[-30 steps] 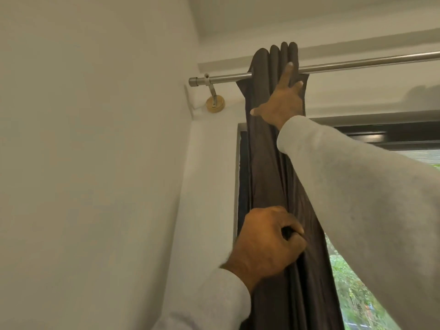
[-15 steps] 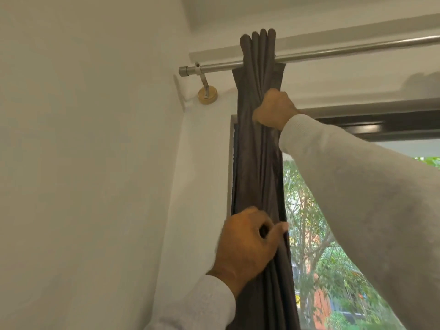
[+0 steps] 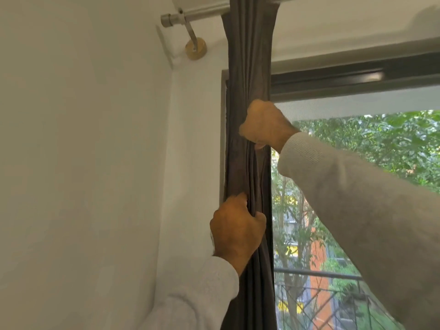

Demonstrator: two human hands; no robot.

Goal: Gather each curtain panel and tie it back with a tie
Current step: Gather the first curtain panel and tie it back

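Right hand: grip closed tight around the curtain panel, fist wrapped on the bunched fabric from its window side, knuckles up, thumb tucked under at the lower edge. Left hand: grip also clamped on the same panel, lower down, fingers curled into the folds from the wall side, back of hand facing the camera. Both hands on the one bundle, right above left, well apart along its length.

Curtain panel: dark grey-brown, gathered into a narrow vertical column, hanging from the rod at the top and running out of frame at the bottom. It sits at the left edge of the window, covering the frame's left upright. Fabric between the two hands is creased and pulled close together. No tie visible in the frame.

Room: metal rod ends in a cap near the corner, carried on an angled bracket fixed to a round wooden mount on the wall. White wall fills the left half; corner runs down just left of the curtain. Dark window frame across the top right, pale strip below it, then trees, an orange building and a balcony railing outside.

Arms: both in light grey knit sleeves. Right sleeve comes in from the lower right, reaching up and left. Left sleeve rises from the bottom centre, wrist bent slightly toward the curtain.
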